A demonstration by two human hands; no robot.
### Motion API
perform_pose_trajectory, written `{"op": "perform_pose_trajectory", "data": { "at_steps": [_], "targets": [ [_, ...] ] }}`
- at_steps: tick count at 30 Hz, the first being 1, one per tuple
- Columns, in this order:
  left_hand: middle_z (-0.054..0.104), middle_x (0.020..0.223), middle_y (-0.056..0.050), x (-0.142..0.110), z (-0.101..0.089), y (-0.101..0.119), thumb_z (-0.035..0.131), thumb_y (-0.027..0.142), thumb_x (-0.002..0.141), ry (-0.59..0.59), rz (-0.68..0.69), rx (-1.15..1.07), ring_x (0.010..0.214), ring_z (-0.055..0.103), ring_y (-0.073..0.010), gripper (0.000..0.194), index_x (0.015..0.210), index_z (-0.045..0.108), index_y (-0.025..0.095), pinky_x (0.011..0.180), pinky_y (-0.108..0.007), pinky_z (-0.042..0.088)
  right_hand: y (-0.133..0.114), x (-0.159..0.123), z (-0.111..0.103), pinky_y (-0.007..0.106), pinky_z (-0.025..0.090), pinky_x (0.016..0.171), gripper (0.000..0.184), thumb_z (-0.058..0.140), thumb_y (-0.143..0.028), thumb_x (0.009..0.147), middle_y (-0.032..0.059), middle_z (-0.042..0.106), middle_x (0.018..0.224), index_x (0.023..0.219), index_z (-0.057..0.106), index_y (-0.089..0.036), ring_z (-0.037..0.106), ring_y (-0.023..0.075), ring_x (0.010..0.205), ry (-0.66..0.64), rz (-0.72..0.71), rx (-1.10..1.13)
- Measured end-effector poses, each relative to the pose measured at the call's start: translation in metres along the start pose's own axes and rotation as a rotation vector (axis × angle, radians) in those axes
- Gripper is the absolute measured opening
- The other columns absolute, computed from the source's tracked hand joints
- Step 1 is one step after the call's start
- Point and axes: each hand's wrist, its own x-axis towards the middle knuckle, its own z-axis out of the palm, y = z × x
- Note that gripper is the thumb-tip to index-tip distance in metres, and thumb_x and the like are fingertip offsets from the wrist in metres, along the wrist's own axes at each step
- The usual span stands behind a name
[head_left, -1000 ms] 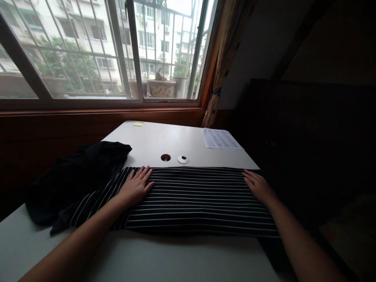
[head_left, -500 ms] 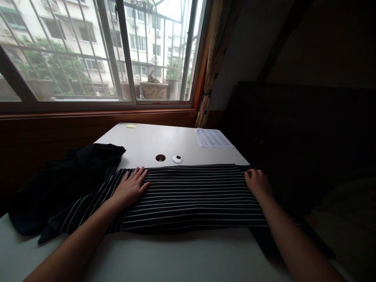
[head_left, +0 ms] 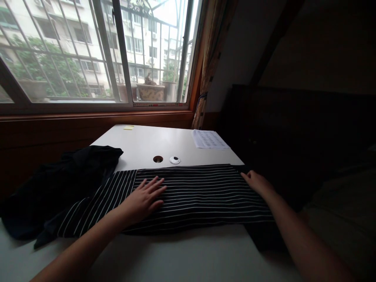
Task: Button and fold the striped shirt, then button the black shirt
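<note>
A black garment with thin white stripes (head_left: pixel 199 196) lies folded flat across a white table (head_left: pixel 176 254). My left hand (head_left: pixel 145 197) rests palm down on its left half, fingers stretched out and slightly apart. At the garment's right end, by the table's right edge, my right hand (head_left: pixel 257 182) lies flat on the cloth with its fingers extended. A striped sleeve or flap (head_left: pixel 96 203) trails off to the left of my left hand.
A heap of plain black cloth (head_left: pixel 58 184) sits at the table's left. Behind the garment are a round cable hole (head_left: pixel 158 159), a white cap (head_left: pixel 174 159), a printed sheet (head_left: pixel 208 139) and a yellow note (head_left: pixel 128 127). A barred window and a dark wall lie beyond.
My left hand has slid to the right and slightly toward me over the striped cloth. My right hand stays at the right end, now flatter. The view has turned a little to the right.
</note>
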Motion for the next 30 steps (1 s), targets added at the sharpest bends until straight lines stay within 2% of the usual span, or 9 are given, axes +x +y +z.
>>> {"op": "perform_pose_trajectory", "data": {
  "at_steps": [4, 7, 11, 13, 17, 22, 24, 27, 30],
  "targets": [
    [0.025, 0.165, -0.001, 0.009, -0.003, 0.053, 0.037, 0.055, 0.104, -0.093, 0.301, -0.145, 0.153, 0.021, -0.0259, 0.063, 0.160, 0.016, 0.034, 0.126, -0.050, 0.015, 0.025, -0.012, -0.020, 0.040, 0.057, 0.071, 0.045, 0.059, -0.064, 0.082, 0.0118, 0.076, 0.080, 0.075, 0.069, -0.021, 0.074, 0.0315, 0.080, -0.181, 0.033, 0.122],
    [0.023, 0.165, -0.005, 0.023, 0.000, 0.079, 0.042, 0.055, 0.103, -0.092, 0.391, -0.181, 0.153, 0.023, -0.0264, 0.073, 0.162, 0.006, 0.028, 0.127, -0.049, 0.014, 0.044, -0.030, -0.033, 0.039, 0.059, 0.069, 0.048, 0.066, -0.069, 0.073, 0.0112, 0.077, 0.078, 0.067, 0.071, -0.021, 0.075, 0.0318, 0.079, -0.325, 0.039, 0.214],
    [0.019, 0.167, -0.006, 0.049, 0.014, 0.097, 0.041, 0.055, 0.103, -0.063, 0.435, -0.183, 0.154, 0.019, -0.0275, 0.075, 0.162, 0.003, 0.027, 0.126, -0.051, 0.015, 0.056, -0.059, -0.048, 0.039, 0.061, 0.077, 0.049, 0.072, -0.067, 0.069, 0.0132, 0.079, 0.089, 0.077, 0.077, -0.019, 0.076, 0.0320, 0.088, -0.589, 0.094, 0.504],
    [0.020, 0.167, -0.007, 0.058, 0.024, 0.100, 0.036, 0.058, 0.103, -0.074, 0.438, -0.175, 0.154, 0.018, -0.0280, 0.073, 0.162, 0.007, 0.026, 0.125, -0.053, 0.014, 0.055, -0.071, -0.054, 0.040, 0.061, 0.079, 0.043, 0.077, -0.061, 0.067, 0.0131, 0.079, 0.090, 0.079, 0.077, -0.019, 0.075, 0.0328, 0.090, -0.628, 0.112, 0.614],
    [0.019, 0.167, -0.007, 0.066, 0.042, 0.100, 0.032, 0.062, 0.103, -0.090, 0.416, -0.156, 0.155, 0.014, -0.0272, 0.073, 0.162, 0.010, 0.025, 0.126, -0.052, 0.009, 0.053, -0.082, -0.056, 0.042, 0.061, 0.081, 0.033, 0.076, -0.053, 0.068, 0.0121, 0.079, 0.088, 0.080, 0.075, -0.022, 0.074, 0.0343, 0.092, -0.484, 0.109, 0.608],
    [0.017, 0.167, -0.007, 0.064, 0.040, 0.098, 0.032, 0.064, 0.102, -0.101, 0.389, -0.164, 0.155, 0.013, -0.0285, 0.075, 0.162, 0.008, 0.026, 0.126, -0.053, 0.009, 0.064, -0.081, -0.047, 0.044, 0.059, 0.088, 0.035, 0.069, -0.055, 0.072, 0.0132, 0.079, 0.098, 0.085, 0.074, -0.023, 0.072, 0.0353, 0.102, -0.346, 0.140, 0.604],
    [0.018, 0.167, -0.007, 0.062, 0.032, 0.098, 0.031, 0.064, 0.102, -0.115, 0.368, -0.176, 0.155, 0.013, -0.0290, 0.073, 0.162, 0.009, 0.028, 0.125, -0.054, 0.009, 0.068, -0.082, -0.044, 0.042, 0.059, 0.087, 0.038, 0.068, -0.058, 0.074, 0.0121, 0.079, 0.100, 0.085, 0.073, -0.023, 0.073, 0.0336, 0.102, -0.384, 0.109, 0.631],
    [0.020, 0.166, -0.006, 0.057, 0.017, 0.093, 0.029, 0.063, 0.103, -0.140, 0.331, -0.180, 0.154, 0.015, -0.0284, 0.070, 0.161, 0.011, 0.029, 0.126, -0.053, 0.009, 0.070, -0.088, -0.044, 0.038, 0.059, 0.089, 0.040, 0.070, -0.059, 0.075, 0.0107, 0.079, 0.104, 0.090, 0.074, -0.022, 0.073, 0.0317, 0.102, -0.515, 0.092, 0.704],
    [0.025, 0.165, -0.004, 0.046, 0.007, 0.073, 0.033, 0.061, 0.104, -0.098, 0.281, -0.151, 0.154, 0.018, -0.0279, 0.064, 0.159, 0.022, 0.032, 0.126, -0.052, 0.010, 0.070, -0.097, -0.046, 0.038, 0.058, 0.091, 0.038, 0.076, -0.055, 0.073, 0.0106, 0.079, 0.104, 0.089, 0.075, -0.021, 0.074, 0.0321, 0.102, -0.593, 0.139, 0.804]
  ]
}}
